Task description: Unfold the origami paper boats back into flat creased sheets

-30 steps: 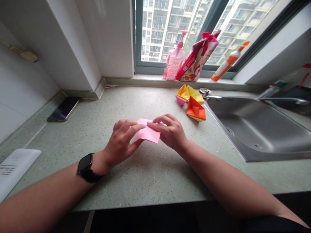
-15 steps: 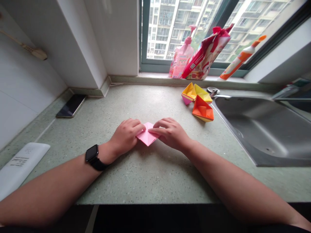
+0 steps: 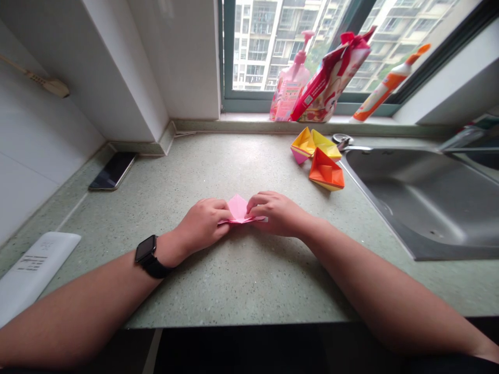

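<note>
A piece of pink origami paper (image 3: 238, 206) is held between my hands over the middle of the counter. Its upper part shows as a point, and a fold runs across its near edge. My left hand (image 3: 206, 221), below a black wristwatch, pinches the left corner between thumb and fingers. On the other side my right hand (image 3: 275, 212) grips the right part with curled fingers. The fingers partly cover both sides of the paper. Farther back, folded paper pieces lie close together: an orange one (image 3: 326, 170) in front, and yellow ones (image 3: 316, 144) behind it.
A steel sink (image 3: 429, 208) is set into the counter (image 3: 218, 280) at the right. A phone (image 3: 113, 171) and a white plastic object (image 3: 39, 270) lie at the left. A pink pump bottle (image 3: 290, 88), a red bag (image 3: 331, 80) and an orange-white bottle (image 3: 384, 93) stand on the windowsill.
The pink paper's near point, visible before, is now folded up out of sight, leaving a straight near edge. Both hands have shifted slightly, and the view has tilted a little.
</note>
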Tool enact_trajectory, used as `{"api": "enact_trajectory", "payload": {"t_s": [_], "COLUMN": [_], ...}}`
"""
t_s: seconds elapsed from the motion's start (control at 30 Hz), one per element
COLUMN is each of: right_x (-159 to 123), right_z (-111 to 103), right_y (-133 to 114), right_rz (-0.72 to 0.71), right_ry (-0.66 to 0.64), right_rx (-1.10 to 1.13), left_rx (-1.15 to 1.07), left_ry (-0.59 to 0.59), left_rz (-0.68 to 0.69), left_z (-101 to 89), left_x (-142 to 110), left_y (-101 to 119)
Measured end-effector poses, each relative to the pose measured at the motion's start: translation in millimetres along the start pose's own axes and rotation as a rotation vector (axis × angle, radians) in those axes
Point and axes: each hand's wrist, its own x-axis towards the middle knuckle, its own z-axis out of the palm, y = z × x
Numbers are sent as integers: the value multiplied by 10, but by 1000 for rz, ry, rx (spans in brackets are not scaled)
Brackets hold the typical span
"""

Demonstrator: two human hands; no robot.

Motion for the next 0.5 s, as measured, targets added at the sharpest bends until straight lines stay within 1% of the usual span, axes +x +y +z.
{"api": "enact_trajectory", "payload": {"t_s": [0.13,0.2,0.33,0.5], "right_x": [6,8,13,12], "right_z": [-20,-30,-74,-120], "right_y": [7,11,5,-26], "right_rz": [24,35,73,134], "right_ry": [-31,-37,-44,-62], "right_rx": [27,50,92,181], "left_rx": [-32,-55,-76,-168], "left_ry": [34,48,10,-24], "left_rz": [-69,-82,-56,-127], "left_z": [-2,-4,-30,-71], "left_x": [-17,-20,-9,2], "left_y": [26,36,56,105]}}
